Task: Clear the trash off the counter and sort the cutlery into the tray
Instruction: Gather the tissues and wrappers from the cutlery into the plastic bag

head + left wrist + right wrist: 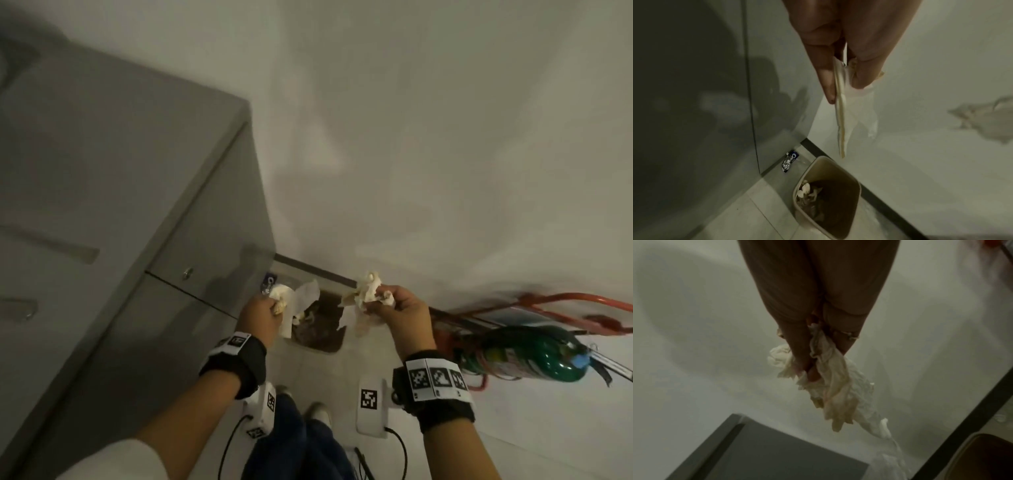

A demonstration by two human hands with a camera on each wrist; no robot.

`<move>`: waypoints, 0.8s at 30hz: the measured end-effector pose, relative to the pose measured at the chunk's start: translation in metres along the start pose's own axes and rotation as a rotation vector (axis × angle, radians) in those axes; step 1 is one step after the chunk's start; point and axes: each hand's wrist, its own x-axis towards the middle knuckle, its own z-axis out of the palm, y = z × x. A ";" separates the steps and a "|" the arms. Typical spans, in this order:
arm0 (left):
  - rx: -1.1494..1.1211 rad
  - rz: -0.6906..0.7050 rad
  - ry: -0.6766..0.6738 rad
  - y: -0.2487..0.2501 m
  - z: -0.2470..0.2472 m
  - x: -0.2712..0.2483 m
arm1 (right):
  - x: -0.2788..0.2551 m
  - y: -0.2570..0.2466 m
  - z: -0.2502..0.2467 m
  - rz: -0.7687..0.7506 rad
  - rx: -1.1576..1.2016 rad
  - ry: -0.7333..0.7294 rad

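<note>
Left hand (263, 313) pinches a folded napkin (842, 116) between thumb and fingers (828, 87); right hand (399, 308) grips a crumpled tissue wad (830, 386), fingers curled round it. Both hang above the bin (856, 183) on the floor by the wall. Risk: the light paper may drift past the rim on release, as a wrapper (789, 160) already lies beside it. Only the left wrist view shows the bin's contents; no cutlery or tray is visible.
</note>
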 end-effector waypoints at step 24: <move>-0.074 -0.044 -0.243 -0.153 0.242 0.181 | 0.124 0.241 0.035 0.147 0.013 -0.057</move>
